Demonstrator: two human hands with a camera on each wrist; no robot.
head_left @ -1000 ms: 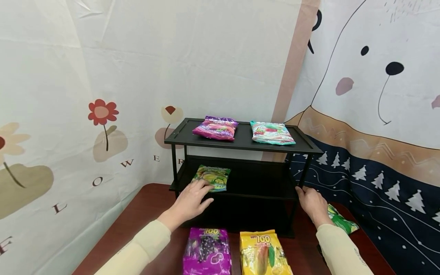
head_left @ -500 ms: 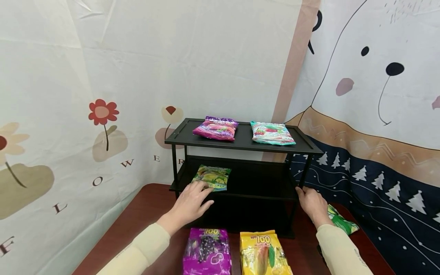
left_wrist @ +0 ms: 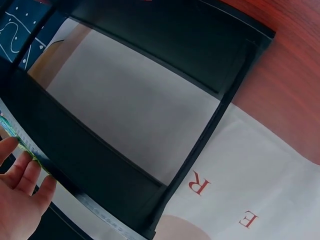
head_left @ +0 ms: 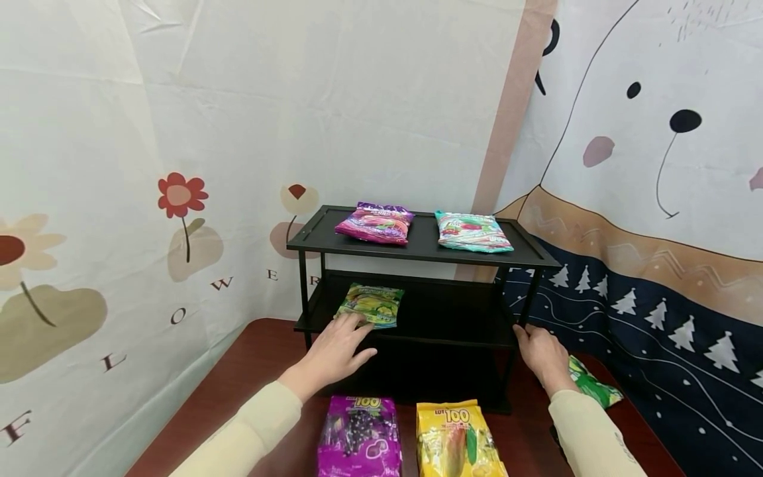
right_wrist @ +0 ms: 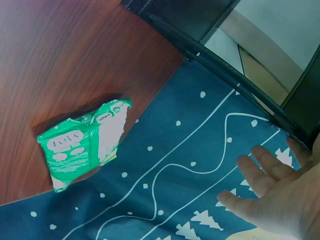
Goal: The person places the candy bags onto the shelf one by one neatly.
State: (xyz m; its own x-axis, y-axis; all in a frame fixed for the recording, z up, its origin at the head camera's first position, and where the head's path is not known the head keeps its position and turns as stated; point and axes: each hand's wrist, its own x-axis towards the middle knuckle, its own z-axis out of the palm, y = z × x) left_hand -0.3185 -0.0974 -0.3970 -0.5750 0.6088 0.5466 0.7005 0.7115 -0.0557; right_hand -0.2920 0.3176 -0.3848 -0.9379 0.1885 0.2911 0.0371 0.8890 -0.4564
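One view, right wrist, shows the green bag (right_wrist: pixel 82 145) whole; the left hand (head_left: pixel 335 350), fingers extended, touches the yellow-green packet (head_left: pixel 375 303); the right hand (head_left: pixel 542 356) meets the rack (head_left: pixel 424 233), grip unclear.

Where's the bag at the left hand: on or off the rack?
On: the green-yellow bag lies on the middle shelf, the left hand at its near edge.
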